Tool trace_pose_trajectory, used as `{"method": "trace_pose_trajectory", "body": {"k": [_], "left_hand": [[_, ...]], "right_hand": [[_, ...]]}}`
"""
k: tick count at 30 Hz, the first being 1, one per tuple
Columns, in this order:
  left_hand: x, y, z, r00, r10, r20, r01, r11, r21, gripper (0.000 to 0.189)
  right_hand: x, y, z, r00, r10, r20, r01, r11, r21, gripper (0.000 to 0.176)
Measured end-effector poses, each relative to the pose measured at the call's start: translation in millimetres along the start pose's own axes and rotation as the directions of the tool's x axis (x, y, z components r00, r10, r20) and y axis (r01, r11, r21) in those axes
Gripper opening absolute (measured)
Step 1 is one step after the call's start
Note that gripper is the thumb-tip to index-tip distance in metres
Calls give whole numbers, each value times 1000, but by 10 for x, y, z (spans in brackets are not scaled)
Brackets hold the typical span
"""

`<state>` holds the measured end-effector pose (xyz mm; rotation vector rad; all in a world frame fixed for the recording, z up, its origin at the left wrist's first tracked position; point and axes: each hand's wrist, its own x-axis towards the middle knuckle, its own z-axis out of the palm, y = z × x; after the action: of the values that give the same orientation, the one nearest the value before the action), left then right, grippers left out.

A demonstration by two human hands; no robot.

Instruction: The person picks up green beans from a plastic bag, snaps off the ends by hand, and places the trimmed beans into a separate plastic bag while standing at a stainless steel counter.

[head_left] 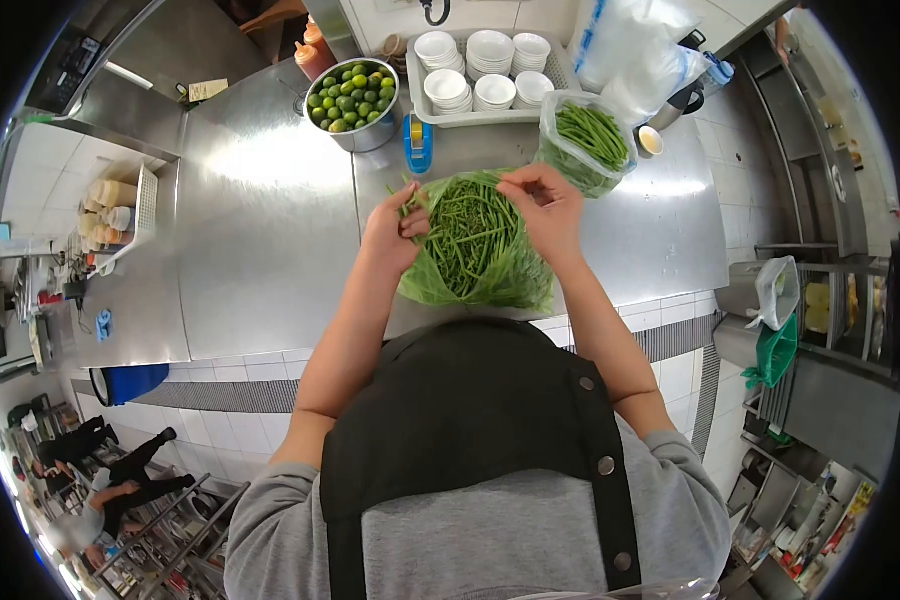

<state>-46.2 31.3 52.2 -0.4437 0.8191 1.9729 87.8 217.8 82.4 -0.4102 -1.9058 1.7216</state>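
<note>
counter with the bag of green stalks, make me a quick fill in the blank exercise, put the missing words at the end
1. The plastic bag of green stalks lies between the left hand and the ____ hand.
2. In the picture, the steel pot of limes stands to the ____ of the stacked bowls.
3. The tape dispenser beside the pot has a ____ body.

Missing words: right; left; blue

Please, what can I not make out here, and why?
All in the head view:
Green bag: its bottom inside, hidden by green vegetables.
Metal pot: its bottom inside, hidden by limes.
Right hand: what it holds, if anything, too small.
Grey-shirted person at lower left: what they do, too small and blurred.
</note>
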Motion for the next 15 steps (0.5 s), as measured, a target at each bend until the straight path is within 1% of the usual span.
{"method": "trace_pose_trajectory", "body": {"k": [1, 2, 4, 5, 6, 8, 9, 11, 12, 14, 15], "left_hand": [[-33, 4, -20, 996, -83, 37, 86, 993, -85, 12], [-86, -25, -56, 986, -153, 69, 157, 986, -63, 14], [-272, -142, -164, 949, -290, 128, 294, 956, -13, 16], [-405, -242, -191, 931, -351, 104, 346, 936, 60, 18], [-530, -356, -213, 910, -407, 74, 396, 909, 130, 19], [-691, -574, -328, 870, -492, 31, 482, 862, 156, 18], [-733, -611, -338, 846, -533, 8, 525, 835, 167, 17], [-714, -541, -333, 924, -383, 9, 375, 908, 186, 21], [-703, -496, -298, 952, -304, 11, 296, 935, 195, 24], [-637, -408, -123, 996, -85, -2, 80, 921, 381, 22], [-566, -373, -42, 1000, 30, 10, -31, 883, 468, 22]], "right_hand": [[2, 106, -76, 996, 1, 91, 15, 986, -169, 15], [-25, 224, -139, 984, 18, 178, 43, 943, -331, 18], [-146, 541, -218, 942, 70, 329, 135, 818, -559, 18], [-193, 683, -237, 911, 111, 396, 194, 733, -652, 19], [-225, 800, -236, 919, 123, 375, 180, 714, -676, 18], [-277, 959, -218, 930, 150, 334, 150, 678, -720, 16], [-267, 967, -214, 931, 138, 337, 157, 683, -714, 13], [-257, 990, -205, 934, 116, 337, 167, 693, -702, 7], [-256, 931, -193, 931, 160, 329, 113, 729, -675, 5], [-178, 644, -182, 916, 242, 321, 9, 787, -617, 5], [-145, 524, -184, 912, 242, 332, 7, 800, -600, 6]]}}
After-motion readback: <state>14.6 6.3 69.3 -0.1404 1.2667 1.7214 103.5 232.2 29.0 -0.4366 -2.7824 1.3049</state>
